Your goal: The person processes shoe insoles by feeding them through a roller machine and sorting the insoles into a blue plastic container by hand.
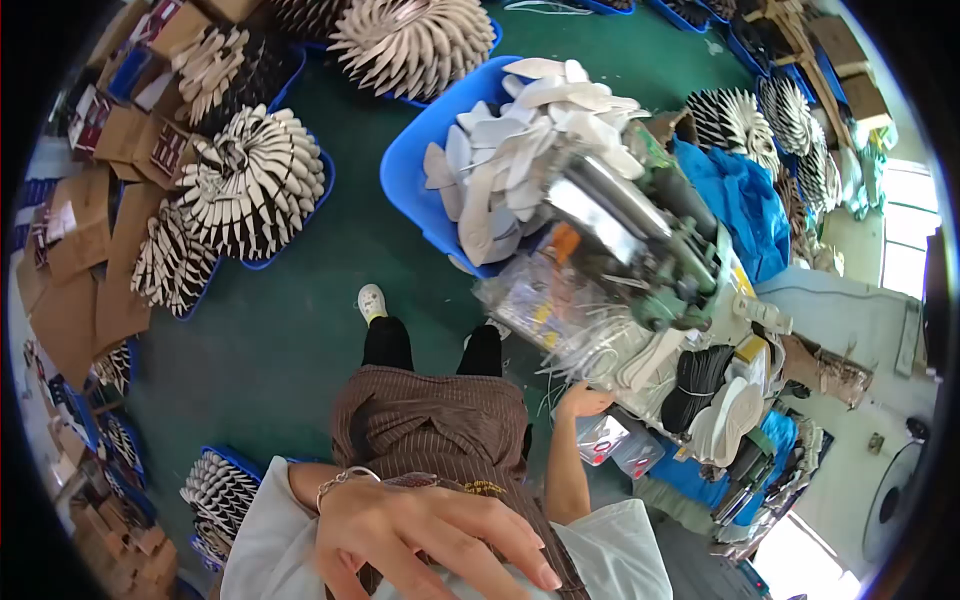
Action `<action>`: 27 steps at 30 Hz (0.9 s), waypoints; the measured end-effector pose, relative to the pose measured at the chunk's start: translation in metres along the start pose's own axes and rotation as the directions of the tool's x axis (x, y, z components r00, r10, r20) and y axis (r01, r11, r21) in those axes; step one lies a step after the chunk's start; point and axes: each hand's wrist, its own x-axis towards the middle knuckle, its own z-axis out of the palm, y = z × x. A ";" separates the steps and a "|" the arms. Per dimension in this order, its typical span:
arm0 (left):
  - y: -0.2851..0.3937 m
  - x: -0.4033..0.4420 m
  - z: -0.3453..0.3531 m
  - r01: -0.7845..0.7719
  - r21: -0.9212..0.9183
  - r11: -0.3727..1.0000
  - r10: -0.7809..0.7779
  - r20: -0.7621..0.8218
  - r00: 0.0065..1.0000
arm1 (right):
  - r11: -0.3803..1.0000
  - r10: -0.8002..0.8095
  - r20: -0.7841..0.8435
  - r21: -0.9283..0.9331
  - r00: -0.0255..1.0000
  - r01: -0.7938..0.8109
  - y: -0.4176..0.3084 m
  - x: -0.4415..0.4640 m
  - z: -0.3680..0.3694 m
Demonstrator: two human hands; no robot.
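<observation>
My left hand (430, 530), a chain bracelet at its wrist, is raised close to the camera in front of the brown striped apron (420, 415). Its fingers are apart and bent a little, and nothing is in them. At the bench edge, my right hand (585, 400) lies beside white insoles (652, 360) and a tangle of thin white strips (600, 350). The fingers of that hand are mostly hidden. Past the insoles stands a green machine (680, 270) with a shiny metal roller (605, 215). A clear plastic bag (540, 300) lies in front of it.
A blue basket (410, 175) heaped with white insoles (540, 130) stands on the green floor beside the machine. Coiled black cord (695, 385) lies on the bench. Baskets of ringed shoe parts (255, 180) and cardboard boxes (80, 220) line the left side.
</observation>
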 end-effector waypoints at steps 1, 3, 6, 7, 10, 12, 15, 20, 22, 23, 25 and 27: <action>0.016 -0.022 -0.018 -0.001 -0.026 1.000 0.001 -0.012 1.000 | 0.998 -0.056 -0.034 -0.006 0.998 0.056 -0.016 -0.030 -0.004; 0.048 -0.060 -0.064 -0.032 -0.010 0.999 0.031 -0.050 0.998 | 0.951 -0.268 0.013 0.163 0.963 0.262 -0.034 -0.093 -0.006; 0.079 -0.122 -0.125 -0.203 0.065 0.977 0.212 -0.203 0.956 | 0.862 -0.500 0.579 0.404 0.644 0.307 -0.099 -0.181 -0.014; 0.072 -0.155 -0.143 -0.214 0.090 0.973 0.231 -0.282 0.931 | 0.864 -0.504 0.768 0.459 0.395 0.208 -0.116 -0.205 0.004; 0.058 -0.263 -0.194 0.217 0.177 0.960 -0.056 -0.639 0.767 | 0.789 -0.583 0.812 0.566 0.002 0.236 -0.170 -0.259 0.091; 0.016 -0.330 -0.234 0.756 0.065 0.651 -0.223 -0.936 0.271 | 0.802 -0.561 0.827 0.536 0.023 0.265 -0.185 -0.288 0.187; -0.106 -0.468 -0.261 0.985 -0.134 0.107 -0.087 -0.988 -0.125 | 0.740 -0.510 0.857 0.395 0.071 0.544 -0.202 -0.312 0.345; -0.182 -0.548 -0.298 0.901 -0.275 -0.335 -0.033 -0.952 -0.303 | 0.723 -0.552 0.799 0.317 0.238 0.614 -0.206 -0.331 0.572; -0.187 -0.560 -0.315 0.907 -0.301 -0.295 0.022 -0.951 -0.309 | 0.658 -0.639 0.724 0.337 0.262 0.674 -0.202 -0.335 0.625; -0.188 -0.566 -0.320 0.906 -0.311 -0.288 0.041 -0.949 -0.313 | 0.640 -0.669 0.689 0.344 0.278 0.687 -0.206 -0.338 0.636; -0.183 -0.567 -0.330 0.923 -0.315 -0.222 0.085 -0.949 -0.304 | 0.614 -0.704 0.603 0.250 0.377 0.748 -0.204 -0.343 0.661; -0.185 -0.571 -0.338 0.927 -0.324 -0.191 0.078 -0.946 -0.315 | 0.617 -0.679 0.612 0.177 0.406 0.767 -0.201 -0.354 0.671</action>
